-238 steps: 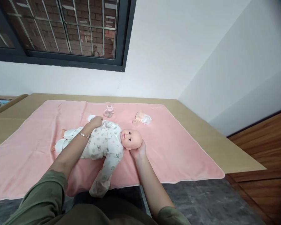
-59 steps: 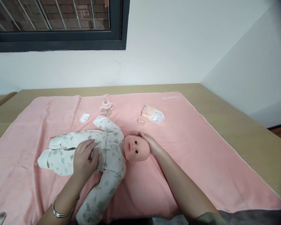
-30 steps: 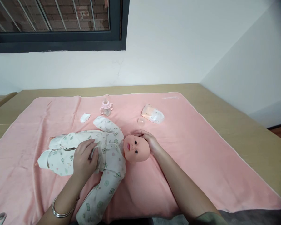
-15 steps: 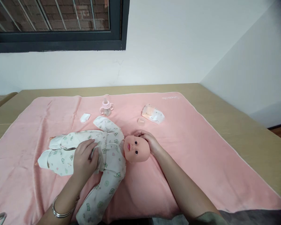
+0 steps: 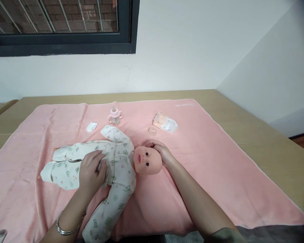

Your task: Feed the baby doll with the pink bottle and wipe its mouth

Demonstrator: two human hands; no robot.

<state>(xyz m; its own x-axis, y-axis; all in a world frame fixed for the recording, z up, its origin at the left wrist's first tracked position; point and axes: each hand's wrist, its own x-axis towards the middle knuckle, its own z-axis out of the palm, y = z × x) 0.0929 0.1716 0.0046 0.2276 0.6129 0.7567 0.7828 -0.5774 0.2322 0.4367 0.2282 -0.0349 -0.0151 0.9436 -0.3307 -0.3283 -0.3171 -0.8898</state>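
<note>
A baby doll (image 5: 121,162) in a white printed outfit lies on its back, legs to the left and bald head to the right. On its belly rests my left hand (image 5: 92,170), fingers stretched out flat over the cloth, with a silver bangle on the wrist. My right hand (image 5: 162,152) lies along the far side of the head, touching it. Its fingers are extended and partly hidden behind the head. One doll sleeve reaches toward the front edge, the other toward the back.
A pink blanket (image 5: 205,168) covers much of the wooden table (image 5: 243,128). Behind the doll stand a pink-handled baby bottle (image 5: 115,116), a folded white piece (image 5: 92,127), a small clear cup-like piece (image 5: 152,131) and a white-and-peach packet (image 5: 165,123). A wall and window (image 5: 66,44) are beyond.
</note>
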